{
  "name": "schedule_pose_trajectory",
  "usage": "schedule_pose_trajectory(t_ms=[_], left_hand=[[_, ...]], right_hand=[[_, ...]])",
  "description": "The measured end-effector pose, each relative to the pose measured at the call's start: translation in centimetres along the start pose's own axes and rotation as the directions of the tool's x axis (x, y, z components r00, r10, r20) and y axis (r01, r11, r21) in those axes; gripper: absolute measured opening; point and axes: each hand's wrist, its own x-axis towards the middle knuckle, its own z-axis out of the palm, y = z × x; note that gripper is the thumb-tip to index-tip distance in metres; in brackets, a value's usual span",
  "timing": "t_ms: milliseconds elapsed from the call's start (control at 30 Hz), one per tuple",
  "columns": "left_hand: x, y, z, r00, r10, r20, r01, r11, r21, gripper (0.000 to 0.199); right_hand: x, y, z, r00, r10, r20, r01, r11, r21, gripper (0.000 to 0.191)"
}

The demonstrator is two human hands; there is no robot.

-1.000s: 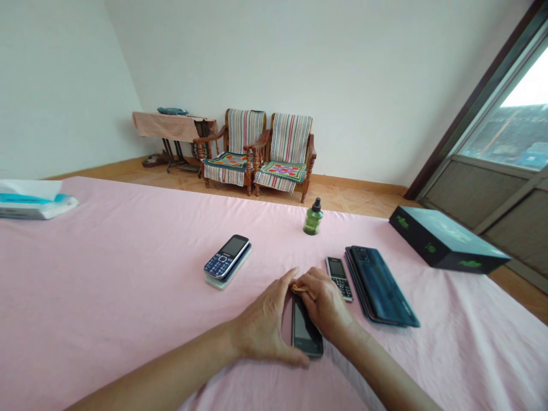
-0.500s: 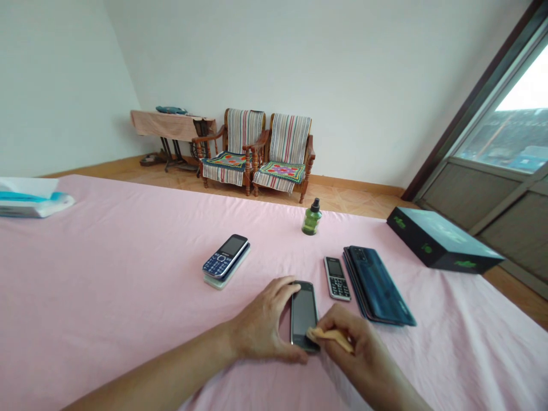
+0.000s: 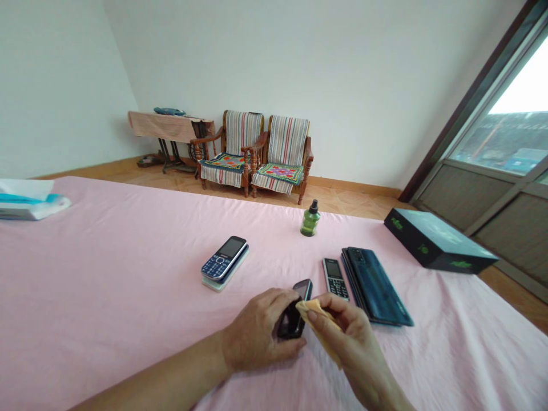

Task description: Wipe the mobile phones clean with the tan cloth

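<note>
Tan cloth (image 3: 317, 315) pinched in the right hand (image 3: 346, 337) touches the black smartphone (image 3: 291, 321) gripped by the left hand (image 3: 257, 331).

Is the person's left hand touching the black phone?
Touching: the head view shows the left hand gripping the black phone, fingers curled over its edge.

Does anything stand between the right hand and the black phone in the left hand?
Only the yellow cloth, pinched in the right hand. It lies between those fingers and the black phone, held in the left hand. No other object stands in the way.
</note>
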Motion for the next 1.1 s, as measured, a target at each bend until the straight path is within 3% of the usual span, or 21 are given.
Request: schedule_pose_trajectory(t_ms=[100, 167, 300, 367, 433, 500, 667, 1000, 1100], left_hand=[[-0.2, 0.1, 0.0, 0.998, -0.047, -0.040, 0.049, 0.998, 0.033, 0.025], [-0.3, 0.2, 0.0, 0.994, -0.077, -0.078, 0.081, 0.996, 0.041, 0.020], [-0.4, 0.3, 0.2, 0.988, -0.104, -0.113, 0.110, 0.993, 0.042, 0.029], [-0.5, 0.4, 0.3, 0.984, -0.119, -0.133, 0.126, 0.991, 0.047, 0.029], [-0.6, 0.4, 0.4, 0.981, -0.127, -0.146, 0.137, 0.989, 0.061, 0.017], [-0.7, 0.3, 0.4, 0.982, -0.112, -0.151, 0.124, 0.990, 0.073, 0.010], [-0.7, 0.4, 0.4, 0.984, -0.070, -0.167, 0.084, 0.993, 0.078, 0.013], [-0.9, 0.0, 0.5, 0.979, -0.096, -0.180, 0.100, 0.995, 0.017, 0.012], [-1.0, 0.0, 0.5, 0.977, -0.116, -0.177, 0.112, 0.993, -0.031, 0.010]], right_hand=[[0.6, -0.3, 0.3, 0.999, -0.046, 0.020, 0.047, 0.998, -0.053, 0.028], [1.5, -0.4, -0.1, 0.993, -0.114, -0.021, 0.108, 0.977, -0.186, 0.029], [4.2, -0.1, -1.8, 0.910, -0.375, -0.175, 0.242, 0.825, -0.510, 0.025], [5.3, 0.3, -2.3, 0.875, -0.459, -0.152, 0.287, 0.746, -0.601, 0.020], [5.9, 0.9, -2.6, 0.856, -0.510, -0.079, 0.346, 0.681, -0.646, 0.016], [6.0, 1.5, -2.5, 0.827, -0.563, 0.000, 0.420, 0.618, -0.665, 0.014], [5.2, 2.4, -1.9, 0.747, -0.658, 0.095, 0.536, 0.512, -0.672, 0.015], [1.9, 3.0, 0.8, 0.758, -0.617, 0.213, 0.604, 0.540, -0.587, 0.028], [1.1, 3.0, 1.4, 0.737, -0.624, 0.260, 0.642, 0.524, -0.560, 0.029]])
